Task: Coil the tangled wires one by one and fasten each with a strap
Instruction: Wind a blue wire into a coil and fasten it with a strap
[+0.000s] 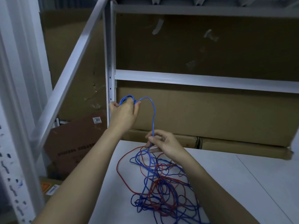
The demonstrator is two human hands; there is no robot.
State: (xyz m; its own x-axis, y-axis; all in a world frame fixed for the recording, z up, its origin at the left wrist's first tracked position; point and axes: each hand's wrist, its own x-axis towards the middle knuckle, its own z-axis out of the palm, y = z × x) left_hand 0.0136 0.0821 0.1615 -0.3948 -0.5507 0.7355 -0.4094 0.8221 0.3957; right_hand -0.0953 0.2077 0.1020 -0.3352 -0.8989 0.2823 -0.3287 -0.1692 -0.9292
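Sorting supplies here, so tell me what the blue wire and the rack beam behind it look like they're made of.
Blue wire: likely plastic-sheathed, smooth, bends in soft loops. Rack beam: probably white-painted metal, glossy with a light streak.

One blue wire [153, 117]; one red wire [120, 173]; two hands.

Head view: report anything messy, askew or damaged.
Red and blue wires lie in one tangled heap on the white table. Behind, torn tape scraps hang off the cardboard sheet. A brown box leans tilted by the rack.
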